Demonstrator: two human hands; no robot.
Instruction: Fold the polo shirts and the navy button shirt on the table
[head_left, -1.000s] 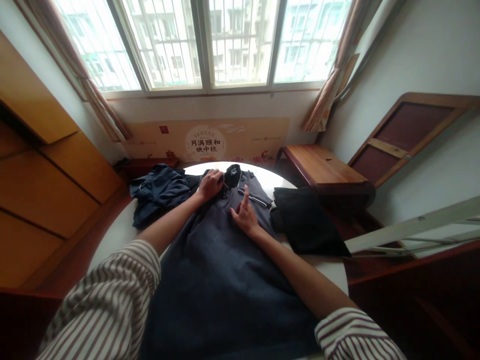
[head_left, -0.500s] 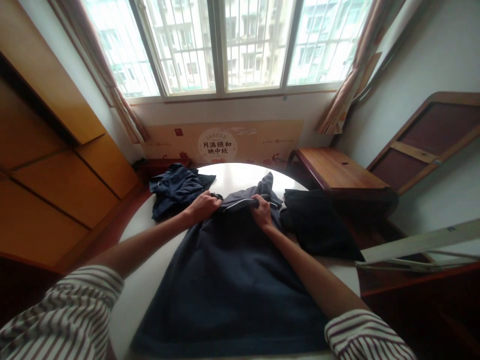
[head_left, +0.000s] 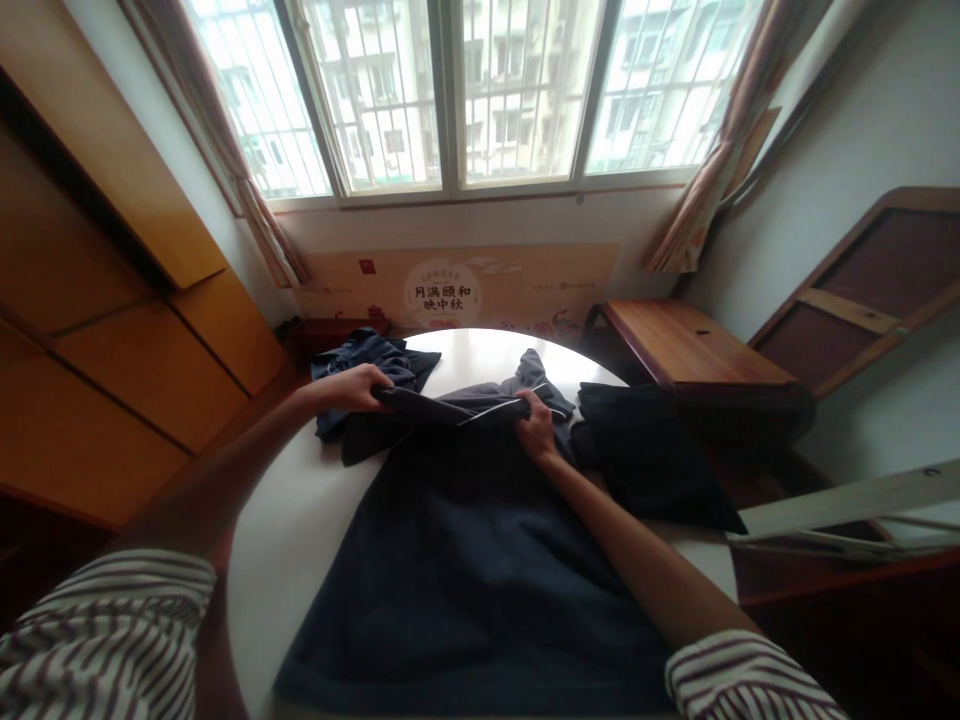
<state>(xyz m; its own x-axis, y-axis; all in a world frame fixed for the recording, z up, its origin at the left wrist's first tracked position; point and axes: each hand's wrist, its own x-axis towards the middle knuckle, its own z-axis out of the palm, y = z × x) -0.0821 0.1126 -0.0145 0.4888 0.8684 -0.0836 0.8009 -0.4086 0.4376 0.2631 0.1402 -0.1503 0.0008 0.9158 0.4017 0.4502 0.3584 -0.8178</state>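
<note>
A dark navy garment (head_left: 472, 560) lies spread over the white round table (head_left: 262, 560), its wide end toward me. Grey cloth and white piping show at its narrower far end; I cannot tell what kind of garment it is. My left hand (head_left: 358, 388) is closed on the left end of its far edge and stretches that edge out to the left. Farther right, my right hand (head_left: 536, 425) grips the same edge by the white piping, thumb on top. Behind my left hand sits a crumpled dark blue clothing heap (head_left: 360, 350).
Folded black cloth (head_left: 645, 450) lies on the table's right side. Beyond it stands a wooden desk (head_left: 697, 340). Orange-brown cabinets (head_left: 135, 370) line the left wall, and a barred window (head_left: 517, 90) is ahead. A pale bar (head_left: 840, 505) juts in from the right.
My left hand has moved left and slightly up, drawing the garment's edge out with it, and a dark flap now hangs below. My right hand keeps its grip. The view has shifted slightly.
</note>
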